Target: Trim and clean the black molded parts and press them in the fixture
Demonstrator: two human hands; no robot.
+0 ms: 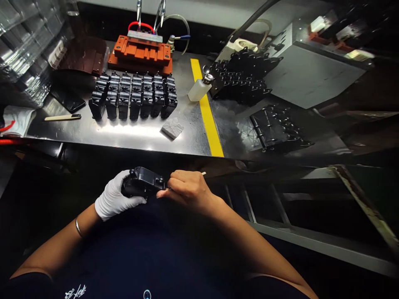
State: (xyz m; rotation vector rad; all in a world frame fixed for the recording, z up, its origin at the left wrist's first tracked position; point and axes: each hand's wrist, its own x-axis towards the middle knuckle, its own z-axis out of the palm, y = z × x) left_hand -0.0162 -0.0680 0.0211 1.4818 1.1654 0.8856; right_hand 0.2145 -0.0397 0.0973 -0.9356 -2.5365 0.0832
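Observation:
My left hand (116,196), in a white glove, is closed around a black plastic housing (148,176) in front of the bench edge. Bare and curled at the housing's right end, my right hand (188,187) grips a thin stick-like tool; only its pale end (204,173) pokes out behind the fingers. The tool's tip is hidden between hand and housing. On the bench beyond, rows of similar black plastic parts (135,97) stand upright. A crumpled grey cloth pad (172,128) lies to their right, and a cream-coloured pen-like tool (62,118) to their left.
An orange fixture (141,54) stands at the back. A white dispenser bottle (199,89) sits by the yellow tape strip (207,120). More black parts (243,74) are stacked on the right, beside a grey metal box (314,70). Clear plastic trays (25,50) pile up at left.

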